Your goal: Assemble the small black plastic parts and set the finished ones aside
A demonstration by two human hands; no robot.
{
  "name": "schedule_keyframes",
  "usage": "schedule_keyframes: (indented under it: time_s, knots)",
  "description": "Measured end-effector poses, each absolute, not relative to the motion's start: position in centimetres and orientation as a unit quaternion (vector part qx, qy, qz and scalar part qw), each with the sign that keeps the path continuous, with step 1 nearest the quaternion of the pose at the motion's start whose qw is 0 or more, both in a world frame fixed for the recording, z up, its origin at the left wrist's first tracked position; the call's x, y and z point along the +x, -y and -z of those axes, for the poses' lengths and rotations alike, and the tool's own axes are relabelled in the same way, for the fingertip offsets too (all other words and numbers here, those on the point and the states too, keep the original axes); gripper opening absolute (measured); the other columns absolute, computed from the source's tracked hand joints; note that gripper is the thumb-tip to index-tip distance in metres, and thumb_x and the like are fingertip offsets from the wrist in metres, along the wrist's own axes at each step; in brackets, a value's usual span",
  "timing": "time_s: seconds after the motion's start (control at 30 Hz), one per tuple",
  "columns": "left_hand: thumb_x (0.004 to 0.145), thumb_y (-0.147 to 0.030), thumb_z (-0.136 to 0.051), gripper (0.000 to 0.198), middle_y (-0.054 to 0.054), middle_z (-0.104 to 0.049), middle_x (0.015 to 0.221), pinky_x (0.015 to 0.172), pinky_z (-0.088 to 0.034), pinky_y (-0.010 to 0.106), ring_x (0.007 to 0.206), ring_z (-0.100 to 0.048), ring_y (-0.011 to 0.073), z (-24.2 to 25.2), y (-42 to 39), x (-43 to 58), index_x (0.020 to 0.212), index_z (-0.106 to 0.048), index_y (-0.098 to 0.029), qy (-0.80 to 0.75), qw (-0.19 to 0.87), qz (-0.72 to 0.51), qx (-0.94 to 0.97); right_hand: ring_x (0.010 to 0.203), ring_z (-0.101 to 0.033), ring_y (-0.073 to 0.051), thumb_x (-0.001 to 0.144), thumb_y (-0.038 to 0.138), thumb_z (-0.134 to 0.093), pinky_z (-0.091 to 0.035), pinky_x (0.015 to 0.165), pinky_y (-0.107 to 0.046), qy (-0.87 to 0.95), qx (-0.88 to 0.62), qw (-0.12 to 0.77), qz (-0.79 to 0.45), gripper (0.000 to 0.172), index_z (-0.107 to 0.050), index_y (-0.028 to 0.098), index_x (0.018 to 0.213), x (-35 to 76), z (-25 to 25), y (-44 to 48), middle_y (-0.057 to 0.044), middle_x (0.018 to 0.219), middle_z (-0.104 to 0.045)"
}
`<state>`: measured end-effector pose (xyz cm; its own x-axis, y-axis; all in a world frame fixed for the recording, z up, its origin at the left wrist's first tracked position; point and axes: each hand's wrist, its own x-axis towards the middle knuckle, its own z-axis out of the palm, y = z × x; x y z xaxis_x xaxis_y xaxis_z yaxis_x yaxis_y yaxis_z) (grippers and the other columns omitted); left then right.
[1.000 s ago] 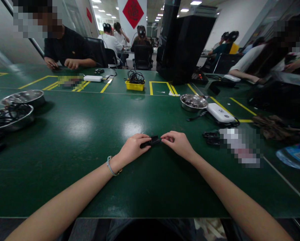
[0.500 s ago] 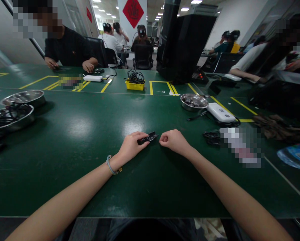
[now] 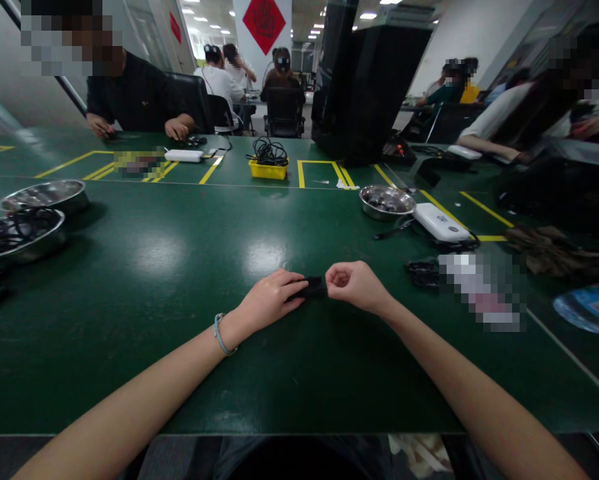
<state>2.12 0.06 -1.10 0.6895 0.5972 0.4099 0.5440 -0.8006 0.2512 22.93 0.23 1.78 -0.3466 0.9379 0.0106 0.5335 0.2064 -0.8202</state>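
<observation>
A small black part (image 3: 315,287) lies low over the green table (image 3: 204,373), near the middle of the view. My left hand (image 3: 274,298) grips its left end between thumb and fingers; a pale blue band is round that wrist. My right hand (image 3: 350,285) is closed in a pinch at the part's right end. Whatever its fingertips hold, if anything, is too small to make out. The underside of the part is hidden.
Two steel bowls (image 3: 47,195) stand at the left, one with black cables. A yellow tray (image 3: 268,169) of cables, a steel bowl (image 3: 387,203) and a white box (image 3: 440,223) lie further back. A person in black (image 3: 144,100) sits across the table.
My left hand has moved slightly right and down with the black part, which has turned to lie more level. My right hand has shifted slightly right; the part's end is now close to its fingertips.
</observation>
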Motion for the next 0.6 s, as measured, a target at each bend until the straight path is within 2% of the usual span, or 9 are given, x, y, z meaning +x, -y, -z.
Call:
schedule_keyframes:
  time_s: [0.1,0.17,0.27,0.37,0.6]
  knots:
    - [0.081,-0.021,-0.052,0.027,0.009,-0.058,0.104,0.079,-0.048,0.034,0.091,-0.055,0.0187,1.0,0.1,2.2,0.107,-0.056,-0.015,-0.303,0.059,-0.235,0.922,0.053,-0.052,-0.009,0.065,0.018,-0.054,-0.04,0.049,-0.02,0.75,-0.489,0.307,-0.322,0.004,-0.057,0.015,0.065,22.7,-1.0,-0.4,0.0,0.062,-0.059]
    - [0.081,-0.022,-0.053,0.027,0.009,-0.058,0.105,0.08,-0.047,0.034,0.091,-0.055,0.0188,1.1,0.0,2.2,0.107,-0.056,-0.016,-0.303,0.068,-0.235,0.921,0.067,-0.055,-0.012,0.066,0.019,-0.056,-0.041,0.054,-0.022,0.781,-0.469,0.312,-0.269,0.005,-0.06,0.016,0.064,22.5,-0.5,-0.5,-0.004,0.08,-0.063]
    - [0.081,-0.023,-0.053,0.025,0.008,-0.058,0.105,0.08,-0.047,0.033,0.092,-0.055,0.0188,1.4,-0.1,2.2,0.105,-0.057,-0.017,-0.308,0.082,-0.243,0.916,0.089,-0.054,-0.017,0.068,0.02,-0.058,-0.043,0.062,-0.025,0.81,-0.447,0.3,-0.233,0.007,-0.063,0.019,0.065,22.3,0.1,-0.5,-0.005,0.1,-0.061]
    - [0.081,-0.024,-0.054,0.026,0.007,-0.058,0.104,0.081,-0.047,0.032,0.093,-0.054,0.0185,1.5,-0.2,2.1,0.105,-0.058,-0.016,-0.312,0.098,-0.251,0.911,0.094,-0.052,-0.018,0.069,0.021,-0.058,-0.044,0.063,-0.026,0.814,-0.451,0.282,-0.234,0.007,-0.065,0.02,0.067,22.2,0.4,-0.6,-0.005,0.103,-0.06]
    - [0.081,-0.024,-0.054,0.026,0.008,-0.058,0.105,0.082,-0.046,0.032,0.094,-0.054,0.0185,1.4,-0.3,2.1,0.105,-0.058,-0.015,-0.312,0.109,-0.244,0.912,0.091,-0.053,-0.018,0.069,0.019,-0.057,-0.044,0.064,-0.027,0.81,-0.465,0.271,-0.233,0.008,-0.064,0.02,0.065,22.1,0.3,-0.6,-0.003,0.099,-0.063]
